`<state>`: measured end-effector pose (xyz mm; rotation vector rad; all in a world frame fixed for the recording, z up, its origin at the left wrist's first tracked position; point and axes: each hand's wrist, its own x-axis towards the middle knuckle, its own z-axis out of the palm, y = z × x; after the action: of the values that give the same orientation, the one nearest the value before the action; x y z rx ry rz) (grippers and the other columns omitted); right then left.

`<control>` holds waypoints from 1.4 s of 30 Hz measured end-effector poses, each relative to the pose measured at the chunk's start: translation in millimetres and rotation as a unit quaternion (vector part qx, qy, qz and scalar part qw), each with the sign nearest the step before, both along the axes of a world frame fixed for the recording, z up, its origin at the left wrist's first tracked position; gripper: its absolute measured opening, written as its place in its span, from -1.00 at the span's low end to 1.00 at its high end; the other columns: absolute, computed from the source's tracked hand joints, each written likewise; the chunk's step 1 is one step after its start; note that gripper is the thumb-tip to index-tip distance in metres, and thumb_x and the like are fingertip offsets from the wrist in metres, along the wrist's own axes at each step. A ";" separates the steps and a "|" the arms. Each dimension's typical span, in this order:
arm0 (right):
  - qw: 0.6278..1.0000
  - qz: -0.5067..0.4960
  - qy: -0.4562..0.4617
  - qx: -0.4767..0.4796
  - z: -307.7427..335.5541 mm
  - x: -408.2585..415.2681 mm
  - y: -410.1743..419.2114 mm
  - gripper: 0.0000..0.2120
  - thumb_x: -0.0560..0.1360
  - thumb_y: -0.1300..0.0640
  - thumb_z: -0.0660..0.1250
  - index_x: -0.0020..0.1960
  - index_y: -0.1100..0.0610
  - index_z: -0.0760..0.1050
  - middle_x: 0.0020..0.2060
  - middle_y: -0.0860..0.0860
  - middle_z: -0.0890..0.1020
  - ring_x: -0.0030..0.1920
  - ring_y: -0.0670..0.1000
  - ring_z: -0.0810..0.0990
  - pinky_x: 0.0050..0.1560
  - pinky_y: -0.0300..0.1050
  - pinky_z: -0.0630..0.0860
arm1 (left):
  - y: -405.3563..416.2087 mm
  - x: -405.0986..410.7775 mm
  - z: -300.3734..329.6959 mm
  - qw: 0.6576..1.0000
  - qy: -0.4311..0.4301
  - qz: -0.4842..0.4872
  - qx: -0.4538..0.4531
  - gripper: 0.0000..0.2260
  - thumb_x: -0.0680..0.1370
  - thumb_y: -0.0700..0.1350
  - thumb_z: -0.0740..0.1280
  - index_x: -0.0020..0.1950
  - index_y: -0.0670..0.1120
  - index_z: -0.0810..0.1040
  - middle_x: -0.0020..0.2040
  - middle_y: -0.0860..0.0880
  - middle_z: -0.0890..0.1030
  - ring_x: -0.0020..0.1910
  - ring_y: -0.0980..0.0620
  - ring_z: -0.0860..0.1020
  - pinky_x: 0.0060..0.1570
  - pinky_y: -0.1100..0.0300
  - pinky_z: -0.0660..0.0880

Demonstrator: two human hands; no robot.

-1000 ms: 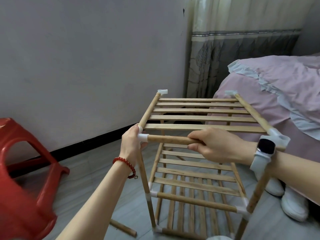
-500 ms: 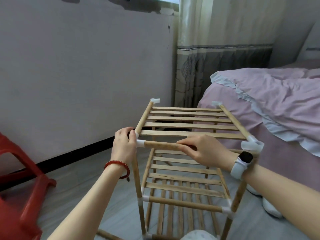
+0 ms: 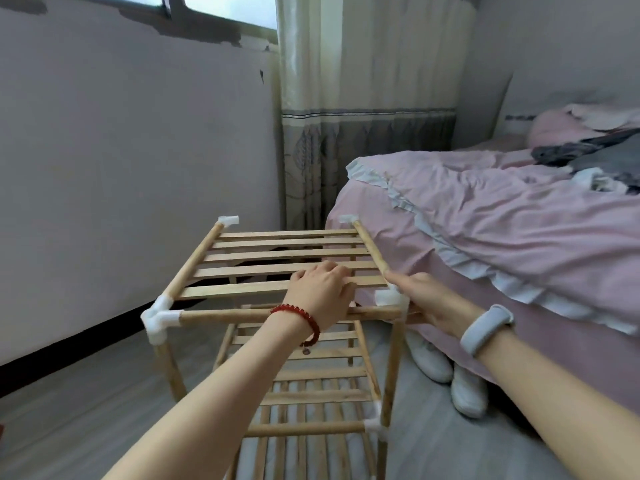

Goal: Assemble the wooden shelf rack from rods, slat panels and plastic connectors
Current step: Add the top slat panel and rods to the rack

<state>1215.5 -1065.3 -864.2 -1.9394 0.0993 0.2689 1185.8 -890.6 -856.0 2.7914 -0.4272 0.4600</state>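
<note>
Both my hands have shifted rightward along the rack since half a second ago: my left hand has left the near-left corner and now lies across the top slat panel, fingers loosely bent over the nearest slats and gripping nothing that I can make out. My right hand has come off the front rod and sits at the near-right plastic connector, index finger straight along the right side rod; whether the remaining fingers curl round the post below I cannot tell. I see a red bead bracelet on the left wrist and a pale wristband on the right. My wooden shelf rack stands upright on the grey floor, just beside the pink bed, with white shoes between them. Behind it are the grey wall and curtain.
</note>
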 end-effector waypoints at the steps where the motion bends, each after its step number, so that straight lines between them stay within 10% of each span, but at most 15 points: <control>1: 1.000 -0.007 -0.001 -0.005 1.9 3.9 -1.5 -0.57 0.50 -0.17 0.26 0.06 0.20 0.52 -0.09 0.11 0.60 -0.02 0.13 0.59 0.09 0.07 0.55 | -6.3 3.6 1.3 1.000 0.007 -0.005 -0.017 -0.69 0.62 0.03 0.08 0.30 -0.01 0.44 0.27 0.00 0.45 0.19 -0.01 0.45 0.18 0.08 0.35; 5: 0.998 0.009 0.042 0.043 15.6 14.9 -7.2 -0.71 0.55 -0.06 0.26 -0.16 0.16 0.51 -0.39 0.05 0.53 -0.41 -0.02 0.54 -0.39 -0.18 0.48 | -21.0 -0.5 -6.8 0.999 -0.007 -0.050 -0.003 -0.66 0.60 0.13 0.07 0.15 0.01 0.53 0.08 0.06 0.57 0.13 0.07 0.42 -0.10 0.20 0.36; 11: 0.996 0.052 0.048 0.059 15.5 22.9 0.9 -0.77 0.57 0.09 0.22 -0.21 0.19 0.44 -0.43 0.06 0.48 -0.36 0.02 0.48 -0.28 -0.11 0.47 | -18.6 -12.3 -16.6 0.989 -0.088 -0.078 0.087 -0.58 0.61 0.18 -0.06 0.04 -0.01 0.51 -0.10 0.07 0.54 -0.21 0.07 0.51 -0.23 0.19 0.45; 18: 0.995 0.070 0.031 0.061 -2.2 1.8 25.0 -0.71 0.55 0.05 0.25 -0.30 0.13 0.43 -0.52 0.01 0.45 -0.47 -0.04 0.43 -0.36 -0.20 0.42 | 24.9 -31.9 -21.0 0.977 -0.146 -0.097 0.122 -0.57 0.52 0.33 -0.02 -0.40 0.08 0.23 -0.52 0.13 0.26 -0.61 0.17 0.18 -0.57 0.39 0.04; 27: 0.997 0.037 0.047 0.048 1.1 -2.2 47.2 -0.70 0.60 -0.03 0.15 -0.22 0.12 0.40 -0.44 0.06 0.46 -0.36 0.03 0.46 -0.28 -0.12 0.43 | -4.3 -42.1 -19.2 0.995 -0.071 0.018 0.071 -0.55 0.47 0.39 0.05 -0.10 0.02 0.41 -0.31 0.09 0.49 -0.35 0.07 0.48 -0.35 0.19 0.37; 42: 0.997 0.042 0.053 -0.034 15.1 1.4 56.7 -0.76 0.61 0.06 0.08 -0.18 0.12 0.35 -0.39 0.05 0.39 -0.40 -0.01 0.35 -0.41 -0.20 0.35 | -7.8 -37.2 -19.8 0.994 -0.089 0.055 0.035 -0.65 0.50 0.26 0.14 -0.12 0.01 0.50 -0.32 0.08 0.46 -0.36 0.07 0.41 -0.39 0.22 0.23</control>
<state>1216.9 -1008.6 -849.0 -1.9995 0.0982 0.4301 1148.6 -898.4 -875.8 2.8621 -0.3342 0.7379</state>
